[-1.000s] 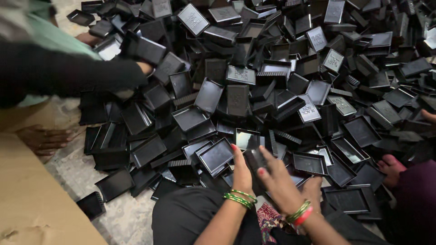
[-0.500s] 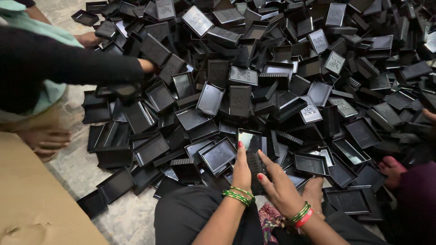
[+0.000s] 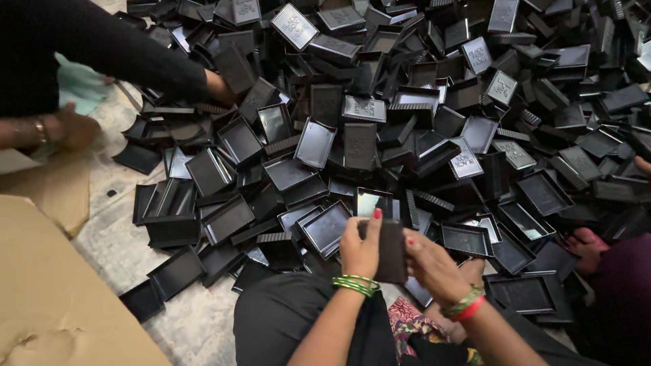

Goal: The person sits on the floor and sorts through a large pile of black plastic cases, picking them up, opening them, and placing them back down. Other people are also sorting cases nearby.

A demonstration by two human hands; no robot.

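Hands: left (image 3: 361, 247) and right (image 3: 434, 266) clasp black box (image 3: 391, 252); its front hidden, bottom edge behind wrists.

Both forearms rise from the bottom edge and meet near the middle; the left hand (image 3: 359, 247) stands upright, fingers curled and closed in a grip, thumb pointing up with a red-painted nail; green bangles circle its wrist; the right hand (image 3: 434, 266) lies just beside it, palm turned inward, fingers bent and pressing toward the left hand, a red nail showing on one fingertip; green and red bangles sit on the right wrist; both forearms are bare.
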